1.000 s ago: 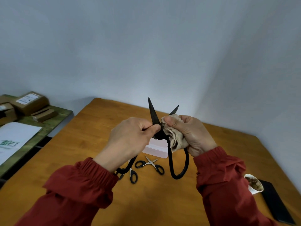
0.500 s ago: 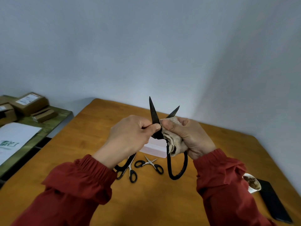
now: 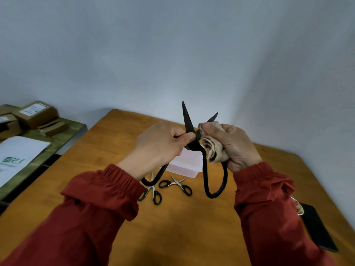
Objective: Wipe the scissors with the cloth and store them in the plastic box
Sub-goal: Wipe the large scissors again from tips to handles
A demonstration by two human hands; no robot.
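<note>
Black iron shears, blades spread in a V with points up, are held above a wooden table by a person in red sleeves. The left hand is clenched round the shears just below the pivot, its thumb pressed against the base of the taller blade. One looped handle emerges beneath those fingers and hangs toward the tabletop.

The right hand grasps a bunched beige cloth. Its thumb and forefinger pinch the fabric over the shorter blade, so that only the blade's tip shows above the fingertips, and the second looped handle curves down under the palm.

Below the two sets of fingers, between the hands, a translucent plastic box sits on the table. Nearer the wrists than the box lie small black-handled scissors, blades parted, and a second small pair rests just beside the left cuff, partly hidden by it.

Well apart from the right hand, past its cuff, a flat black slab lies near the table edge — beside it the rim of a cup, mostly covered by the sleeve. Far out beyond the left knuckles, cardboard parcels and a white printed sheet occupy a green side bench.
</note>
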